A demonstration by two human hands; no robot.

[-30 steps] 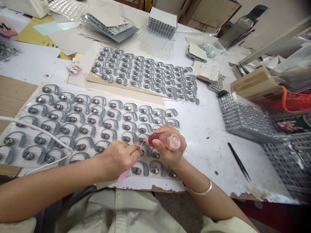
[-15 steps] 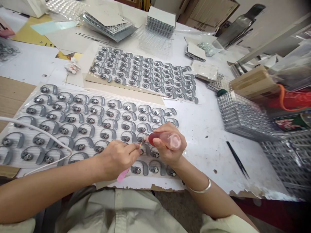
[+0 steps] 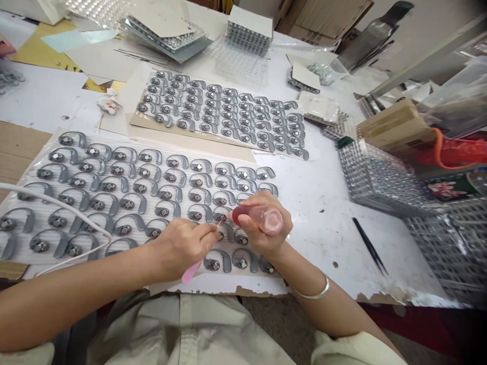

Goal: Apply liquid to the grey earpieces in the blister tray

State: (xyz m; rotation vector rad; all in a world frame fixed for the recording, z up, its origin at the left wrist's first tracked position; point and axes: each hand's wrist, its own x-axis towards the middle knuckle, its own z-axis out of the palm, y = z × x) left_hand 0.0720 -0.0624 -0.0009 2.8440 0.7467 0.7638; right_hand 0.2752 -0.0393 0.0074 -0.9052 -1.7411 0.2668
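Note:
My left hand is closed around a slim pink tool; its flat end sticks out below my palm and a thin orange tip shows beyond my fingertips. My right hand grips a translucent pinkish squeeze bottle, tilted with its dark red end toward the parts. The tool's tip and the bottle's end come close together over one grey ear-hook part. Around it lie rows of similar curved grey parts with round metallic pieces, on a ribbed white sheet. My right fingers cover some of them.
A second sheet of ear-hook parts lies farther back. Black tweezers rest at right, near stacked clear trays. A white cable crosses the left side. Crumpled tissue and bubble-textured packs sit behind.
The whole view has shifted slightly, so the table's things appear a little farther left. Both hands keep the same hold and nearly the same place over the parts.

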